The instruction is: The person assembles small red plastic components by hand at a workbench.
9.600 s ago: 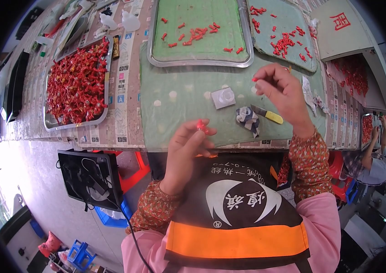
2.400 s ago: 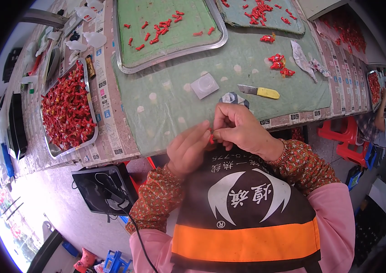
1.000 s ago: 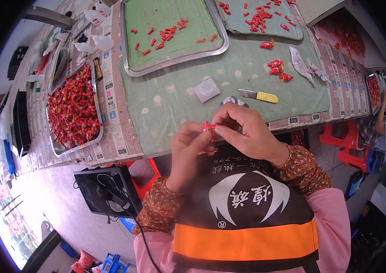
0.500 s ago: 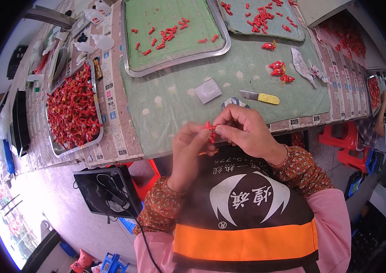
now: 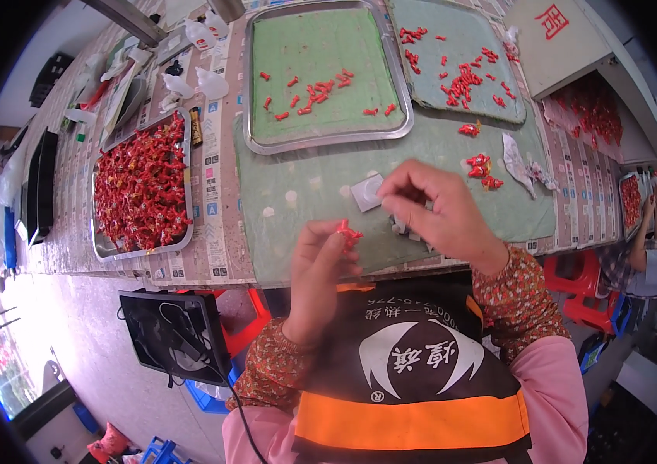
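While your left hand [image 5: 316, 263] pinches a small red figure [image 5: 349, 234] between thumb and fingers, just below the frame's centre, your right hand [image 5: 446, 210] sits to its right, apart from the figure, thumb and forefinger close together; can't tell if they grip anything. Right fingertips are at the edge of a square clear dish [image 5: 367, 192], contact unclear. Green-lined tray [image 5: 297, 46] at upper centre, loose red pieces [image 5: 319, 94] on it; blue-green tray [image 5: 441, 19] at upper right, more red pieces [image 5: 464, 83]. Metal tray [image 5: 145, 252] at left, heaped with red figures [image 5: 143, 185].
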A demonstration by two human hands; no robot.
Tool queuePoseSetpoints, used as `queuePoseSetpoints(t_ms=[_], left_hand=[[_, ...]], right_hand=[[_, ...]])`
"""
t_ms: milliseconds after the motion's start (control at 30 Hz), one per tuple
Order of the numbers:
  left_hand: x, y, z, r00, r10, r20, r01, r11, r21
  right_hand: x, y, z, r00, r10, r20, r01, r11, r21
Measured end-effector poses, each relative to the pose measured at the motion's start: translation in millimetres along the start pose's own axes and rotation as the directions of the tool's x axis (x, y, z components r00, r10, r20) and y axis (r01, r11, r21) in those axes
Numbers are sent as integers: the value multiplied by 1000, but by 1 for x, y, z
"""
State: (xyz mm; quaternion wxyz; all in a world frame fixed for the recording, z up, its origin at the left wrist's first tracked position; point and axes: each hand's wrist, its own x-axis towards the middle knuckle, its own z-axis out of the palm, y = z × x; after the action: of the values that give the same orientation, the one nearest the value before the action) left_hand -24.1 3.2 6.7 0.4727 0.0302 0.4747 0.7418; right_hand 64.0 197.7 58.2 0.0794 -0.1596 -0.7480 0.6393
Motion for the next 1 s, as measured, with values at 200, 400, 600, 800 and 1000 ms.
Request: queuePoseSetpoints(t_ms=[200, 400, 600, 800, 1000], left_hand=[[5, 1, -8, 998, 53, -20, -53, 999, 0], [7, -6, -15, 997, 77, -24, -78, 996, -38], [10, -9, -18, 993, 116, -18, -117, 991, -70], [11, -12, -20, 989, 146, -10, -146, 986, -82], [10, -9, -18, 990, 143, -11, -143, 987, -75]], right_hand=[[89, 21, -36, 890, -404, -211, 225, 792, -568], [150, 51, -46, 872, -483, -83, 231, 553, -801], [178, 58, -47, 871, -490, -30, 217, 440, -872], [191, 60, -49, 914, -396, -89, 131, 495, -859], [196, 69, -45, 877, -479, -16, 241, 469, -850]])
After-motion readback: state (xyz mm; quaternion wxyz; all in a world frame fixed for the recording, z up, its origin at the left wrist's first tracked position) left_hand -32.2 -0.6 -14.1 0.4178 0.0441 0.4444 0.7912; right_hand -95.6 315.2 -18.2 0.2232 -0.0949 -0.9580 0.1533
